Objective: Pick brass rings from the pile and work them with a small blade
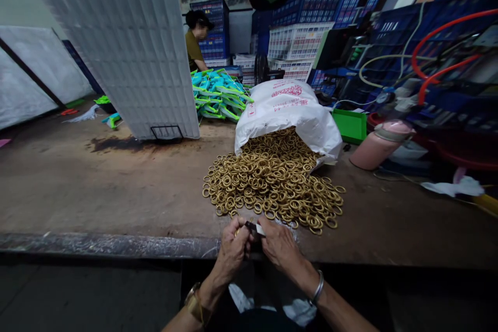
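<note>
While our left hand [232, 250] and right hand [280, 247] pinch together on one small metal piece [254, 229] at the table [97, 192] edge, just short of the brass rings [272, 181] spilled from the white sack [290, 109], we judge fitting underway, and the next pick needs a short forward reach.

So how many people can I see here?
2: one whose left hand and right hand pinch a small part nearby; another person behind the turquoise pile. Others may be hidden.
</note>
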The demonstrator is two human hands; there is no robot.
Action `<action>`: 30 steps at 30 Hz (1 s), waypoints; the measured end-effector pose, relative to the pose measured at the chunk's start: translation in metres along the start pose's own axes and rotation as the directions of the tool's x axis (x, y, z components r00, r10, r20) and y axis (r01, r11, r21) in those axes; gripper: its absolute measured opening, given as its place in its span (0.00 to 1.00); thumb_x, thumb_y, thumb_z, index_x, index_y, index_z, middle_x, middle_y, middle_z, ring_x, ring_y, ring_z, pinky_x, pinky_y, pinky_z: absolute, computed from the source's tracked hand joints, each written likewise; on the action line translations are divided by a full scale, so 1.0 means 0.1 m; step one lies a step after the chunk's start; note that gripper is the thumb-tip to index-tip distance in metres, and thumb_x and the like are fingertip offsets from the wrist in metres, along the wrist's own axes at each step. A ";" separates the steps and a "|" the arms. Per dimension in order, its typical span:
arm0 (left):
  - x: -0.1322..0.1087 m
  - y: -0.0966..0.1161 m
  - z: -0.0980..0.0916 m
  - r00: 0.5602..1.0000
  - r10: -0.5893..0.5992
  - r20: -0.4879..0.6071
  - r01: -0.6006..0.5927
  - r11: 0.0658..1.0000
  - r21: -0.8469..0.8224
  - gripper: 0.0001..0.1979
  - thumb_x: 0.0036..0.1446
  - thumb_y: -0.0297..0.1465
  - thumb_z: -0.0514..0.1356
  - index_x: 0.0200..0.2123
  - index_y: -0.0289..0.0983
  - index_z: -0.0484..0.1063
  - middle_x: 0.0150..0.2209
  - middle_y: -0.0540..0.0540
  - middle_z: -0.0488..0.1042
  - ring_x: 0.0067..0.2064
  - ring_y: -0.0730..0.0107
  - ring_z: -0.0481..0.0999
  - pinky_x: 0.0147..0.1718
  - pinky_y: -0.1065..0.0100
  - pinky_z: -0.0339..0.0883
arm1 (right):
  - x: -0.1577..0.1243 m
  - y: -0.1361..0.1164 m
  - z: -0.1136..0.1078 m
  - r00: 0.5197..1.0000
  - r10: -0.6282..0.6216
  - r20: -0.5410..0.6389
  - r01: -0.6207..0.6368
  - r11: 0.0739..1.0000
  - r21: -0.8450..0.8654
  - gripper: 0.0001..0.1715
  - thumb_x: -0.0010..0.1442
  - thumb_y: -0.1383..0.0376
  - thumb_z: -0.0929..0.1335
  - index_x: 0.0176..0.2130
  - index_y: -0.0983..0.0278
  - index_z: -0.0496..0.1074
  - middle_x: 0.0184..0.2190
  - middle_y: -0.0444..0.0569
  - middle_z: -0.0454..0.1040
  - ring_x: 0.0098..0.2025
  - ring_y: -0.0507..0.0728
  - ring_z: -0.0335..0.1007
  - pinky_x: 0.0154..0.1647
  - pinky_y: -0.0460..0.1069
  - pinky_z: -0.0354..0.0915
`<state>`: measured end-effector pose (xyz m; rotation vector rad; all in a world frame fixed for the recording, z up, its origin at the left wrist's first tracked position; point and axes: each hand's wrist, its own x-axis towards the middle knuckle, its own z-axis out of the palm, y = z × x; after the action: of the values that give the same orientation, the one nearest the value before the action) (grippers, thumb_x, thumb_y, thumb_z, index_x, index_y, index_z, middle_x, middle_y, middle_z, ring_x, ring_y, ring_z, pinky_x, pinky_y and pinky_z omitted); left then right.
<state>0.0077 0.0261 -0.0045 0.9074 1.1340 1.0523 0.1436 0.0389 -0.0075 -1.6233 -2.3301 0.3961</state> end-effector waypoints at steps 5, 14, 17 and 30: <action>-0.01 -0.05 -0.04 1.000 -0.001 0.007 0.002 0.998 -0.058 0.13 0.50 0.40 0.55 0.25 0.36 0.61 0.20 0.55 0.62 0.16 0.83 0.56 0.14 0.79 0.52 | 0.02 -0.10 -0.01 0.997 0.053 0.057 -0.049 0.996 -0.074 0.15 0.49 0.74 0.58 0.38 0.66 0.64 0.26 0.50 0.72 0.27 0.55 0.65 0.25 0.47 0.46; -0.27 0.24 -0.06 0.988 -0.054 0.143 0.097 0.943 -0.319 0.11 0.50 0.38 0.58 0.30 0.36 0.62 0.20 0.56 0.62 0.16 0.84 0.55 0.14 0.78 0.49 | 0.18 0.02 0.01 0.992 0.122 0.017 -0.123 0.989 0.081 0.11 0.52 0.73 0.57 0.33 0.65 0.64 0.22 0.47 0.69 0.22 0.51 0.61 0.23 0.46 0.46; -0.25 0.27 -0.06 0.978 -0.079 0.193 0.158 0.885 -0.437 0.10 0.50 0.36 0.58 0.30 0.36 0.62 0.20 0.56 0.62 0.16 0.84 0.55 0.14 0.79 0.48 | 0.21 -0.03 0.02 0.991 0.136 -0.006 -0.124 0.916 0.381 0.09 0.53 0.68 0.57 0.26 0.64 0.63 0.20 0.43 0.66 0.22 0.49 0.58 0.24 0.44 0.50; -0.14 0.14 -0.14 0.982 -0.155 0.109 0.188 0.880 -0.436 0.14 0.46 0.39 0.61 0.28 0.35 0.61 0.23 0.52 0.67 0.19 0.82 0.62 0.16 0.78 0.49 | 0.14 -0.18 -0.02 0.958 0.208 0.195 -0.271 0.456 0.848 0.13 0.51 0.57 0.61 0.24 0.64 0.64 0.18 0.40 0.64 0.20 0.47 0.55 0.20 0.42 0.53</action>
<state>-0.0096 0.0169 0.0092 0.4650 0.8441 1.0646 0.1244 0.0459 0.0019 -1.3404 -1.4036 1.4425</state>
